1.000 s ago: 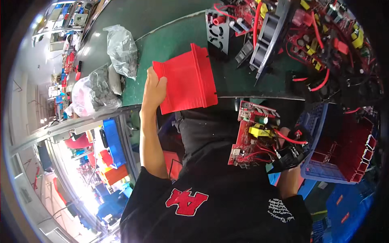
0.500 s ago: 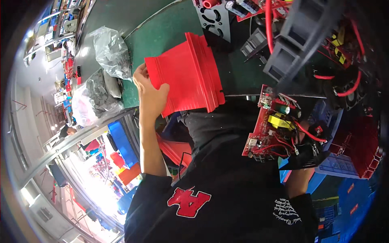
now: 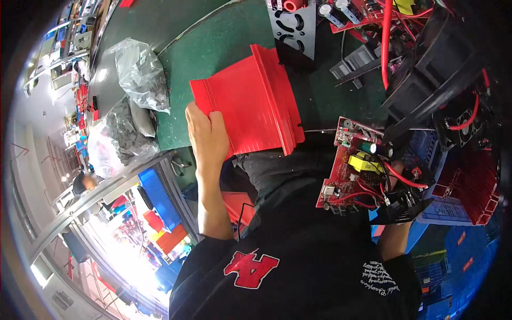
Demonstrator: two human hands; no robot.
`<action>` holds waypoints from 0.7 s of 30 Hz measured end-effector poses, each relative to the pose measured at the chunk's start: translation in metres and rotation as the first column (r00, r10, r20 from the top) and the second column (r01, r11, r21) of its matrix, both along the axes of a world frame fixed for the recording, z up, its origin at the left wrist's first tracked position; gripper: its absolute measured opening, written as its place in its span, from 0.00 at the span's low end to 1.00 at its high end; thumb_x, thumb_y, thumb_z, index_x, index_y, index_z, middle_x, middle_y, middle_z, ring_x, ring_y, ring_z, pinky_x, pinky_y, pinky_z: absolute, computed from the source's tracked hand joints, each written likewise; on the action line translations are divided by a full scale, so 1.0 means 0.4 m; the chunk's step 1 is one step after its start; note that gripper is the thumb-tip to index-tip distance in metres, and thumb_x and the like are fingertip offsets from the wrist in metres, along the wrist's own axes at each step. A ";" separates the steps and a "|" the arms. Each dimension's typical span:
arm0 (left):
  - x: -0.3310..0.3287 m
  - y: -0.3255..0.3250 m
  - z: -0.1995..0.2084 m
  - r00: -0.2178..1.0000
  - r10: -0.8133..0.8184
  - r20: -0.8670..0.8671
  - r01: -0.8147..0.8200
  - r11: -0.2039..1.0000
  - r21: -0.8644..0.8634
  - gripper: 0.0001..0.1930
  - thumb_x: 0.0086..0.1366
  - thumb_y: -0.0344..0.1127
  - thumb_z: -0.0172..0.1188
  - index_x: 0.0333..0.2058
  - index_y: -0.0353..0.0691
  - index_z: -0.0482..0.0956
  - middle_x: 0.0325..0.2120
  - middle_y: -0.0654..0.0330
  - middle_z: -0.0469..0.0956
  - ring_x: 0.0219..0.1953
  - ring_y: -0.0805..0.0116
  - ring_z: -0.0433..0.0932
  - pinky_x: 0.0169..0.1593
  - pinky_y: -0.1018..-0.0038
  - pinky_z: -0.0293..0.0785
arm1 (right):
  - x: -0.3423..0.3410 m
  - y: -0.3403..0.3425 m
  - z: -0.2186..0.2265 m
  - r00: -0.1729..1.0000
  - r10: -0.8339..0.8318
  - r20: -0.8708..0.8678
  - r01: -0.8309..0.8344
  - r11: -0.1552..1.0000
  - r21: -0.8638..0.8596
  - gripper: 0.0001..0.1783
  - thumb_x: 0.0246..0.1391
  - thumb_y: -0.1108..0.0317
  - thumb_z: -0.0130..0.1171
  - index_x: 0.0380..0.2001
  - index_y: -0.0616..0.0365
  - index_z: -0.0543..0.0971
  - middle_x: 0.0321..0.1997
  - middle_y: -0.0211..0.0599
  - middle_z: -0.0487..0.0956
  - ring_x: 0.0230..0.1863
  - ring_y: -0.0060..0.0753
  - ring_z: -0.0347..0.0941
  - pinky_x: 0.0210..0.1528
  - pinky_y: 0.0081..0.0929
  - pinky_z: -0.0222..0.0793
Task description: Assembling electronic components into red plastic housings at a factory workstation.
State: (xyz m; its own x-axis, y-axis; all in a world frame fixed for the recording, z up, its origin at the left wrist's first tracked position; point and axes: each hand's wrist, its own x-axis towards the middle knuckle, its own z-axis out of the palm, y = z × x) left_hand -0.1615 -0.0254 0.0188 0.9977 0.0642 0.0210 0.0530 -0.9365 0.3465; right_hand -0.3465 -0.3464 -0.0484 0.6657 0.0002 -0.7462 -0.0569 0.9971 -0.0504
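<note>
My left hand (image 3: 209, 133) is closed on the near left edge of a red ribbed housing shell (image 3: 242, 104), thumb on its top face. The shell is tilted above the green table's near edge. On the right, in front of my body, my right hand (image 3: 396, 180) holds up a red circuit board (image 3: 341, 170) with a yellow transformer (image 3: 366, 163), red wires and a black plate at its lower end. Most of that hand's fingers are hidden behind the board and wires.
Clear plastic bags (image 3: 141, 74) of parts lie on the green table (image 3: 194, 56) at the left. A slotted metal end plate (image 3: 293, 26), black fans (image 3: 464, 125) and more wired boards crowd the far right. A blue crate (image 3: 445, 210) holding red housings stands at my right.
My left hand and the red shell have shifted slightly right and toward me. The circuit board in my right hand has hardly moved. The table items appear shifted in the view.
</note>
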 end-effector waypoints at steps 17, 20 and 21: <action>0.013 -0.028 0.021 0.990 0.100 0.096 -0.105 0.993 0.046 0.14 0.58 0.32 0.53 0.39 0.28 0.73 0.35 0.42 0.75 0.39 0.43 0.74 0.42 0.56 0.70 | -0.043 0.024 0.044 0.957 0.188 0.219 -0.166 0.979 -0.116 0.24 0.39 0.56 0.64 0.35 0.62 0.73 0.38 0.41 0.77 0.40 0.37 0.72 0.44 0.32 0.68; -0.003 -0.019 -0.009 0.944 0.002 0.331 -0.013 0.999 0.031 0.13 0.57 0.32 0.55 0.38 0.28 0.73 0.32 0.44 0.76 0.37 0.44 0.75 0.43 0.58 0.70 | -0.033 0.039 0.047 0.941 0.221 0.255 -0.195 0.973 -0.121 0.24 0.36 0.56 0.66 0.33 0.61 0.73 0.36 0.41 0.76 0.38 0.37 0.72 0.43 0.31 0.68; -0.003 -0.017 -0.009 0.944 0.003 0.331 -0.014 0.999 0.033 0.13 0.57 0.32 0.55 0.38 0.28 0.73 0.32 0.44 0.76 0.37 0.44 0.75 0.43 0.58 0.70 | -0.032 0.039 0.047 0.935 0.234 0.265 -0.207 0.970 -0.125 0.24 0.35 0.56 0.67 0.32 0.61 0.73 0.36 0.41 0.76 0.38 0.37 0.72 0.42 0.31 0.68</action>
